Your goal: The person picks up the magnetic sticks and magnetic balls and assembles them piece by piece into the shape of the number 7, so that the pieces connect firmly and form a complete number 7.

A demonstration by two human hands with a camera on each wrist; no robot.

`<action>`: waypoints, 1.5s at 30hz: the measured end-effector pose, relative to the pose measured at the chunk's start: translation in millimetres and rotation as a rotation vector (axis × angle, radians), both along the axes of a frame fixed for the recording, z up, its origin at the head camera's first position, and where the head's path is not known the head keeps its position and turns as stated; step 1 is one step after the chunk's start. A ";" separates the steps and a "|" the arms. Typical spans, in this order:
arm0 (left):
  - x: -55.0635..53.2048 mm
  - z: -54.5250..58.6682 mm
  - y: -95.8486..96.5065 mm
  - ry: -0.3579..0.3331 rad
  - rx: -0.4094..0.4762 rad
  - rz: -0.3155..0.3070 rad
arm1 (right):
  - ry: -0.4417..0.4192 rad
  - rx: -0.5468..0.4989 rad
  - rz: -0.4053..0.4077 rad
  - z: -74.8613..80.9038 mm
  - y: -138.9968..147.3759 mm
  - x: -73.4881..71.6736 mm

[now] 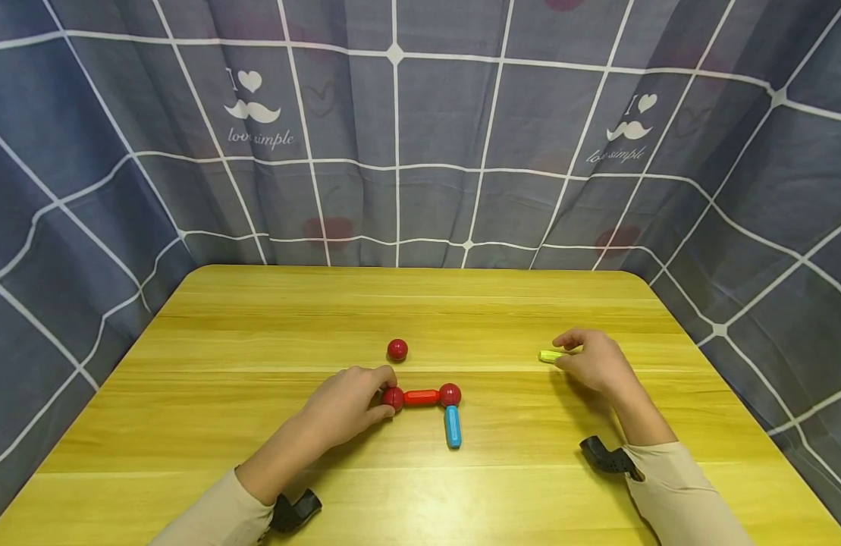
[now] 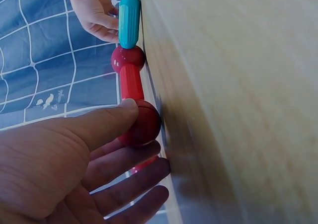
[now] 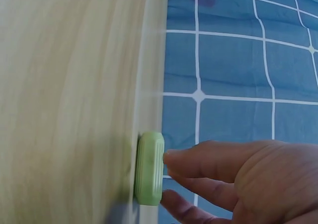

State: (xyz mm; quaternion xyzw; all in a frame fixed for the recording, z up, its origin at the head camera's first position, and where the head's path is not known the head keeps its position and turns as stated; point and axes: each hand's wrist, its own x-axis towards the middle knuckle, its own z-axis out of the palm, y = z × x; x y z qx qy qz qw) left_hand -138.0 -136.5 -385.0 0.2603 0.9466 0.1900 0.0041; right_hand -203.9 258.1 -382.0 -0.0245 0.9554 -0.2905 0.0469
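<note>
My left hand (image 1: 348, 402) pinches a dark red ball (image 2: 143, 125) between thumb and fingers. That ball joins a red rod (image 1: 421, 397), which leads to a second dark red ball (image 1: 450, 394). From the second ball, a blue rod (image 1: 453, 427) runs toward the near side of the table. Over on the right, my right hand (image 1: 594, 362) has its thumb and fingers spread beside a short, grooved yellow-green rod (image 3: 149, 168) lying on the table. The fingertips are very close to the rod; whether they touch it is hard to tell.
A loose red ball (image 1: 396, 349) sits just beyond the joined pieces. Everything lies on a yellow wood-grain table (image 1: 256, 318). A grey-blue curtain with white lines (image 1: 434, 114) hangs along its back and sides.
</note>
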 end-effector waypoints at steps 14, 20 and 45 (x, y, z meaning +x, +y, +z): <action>0.2 -0.2 -0.5 -0.009 -0.001 0.003 | -0.019 0.032 0.015 -10.4 -4.4 -1.9; -0.2 -0.3 -0.1 -0.009 -0.002 0.000 | -0.005 0.046 0.023 -11.7 -6.0 -1.1; -1.9 -0.6 -1.6 0.005 -0.006 0.008 | -0.037 0.049 0.122 -1.6 -55.1 17.1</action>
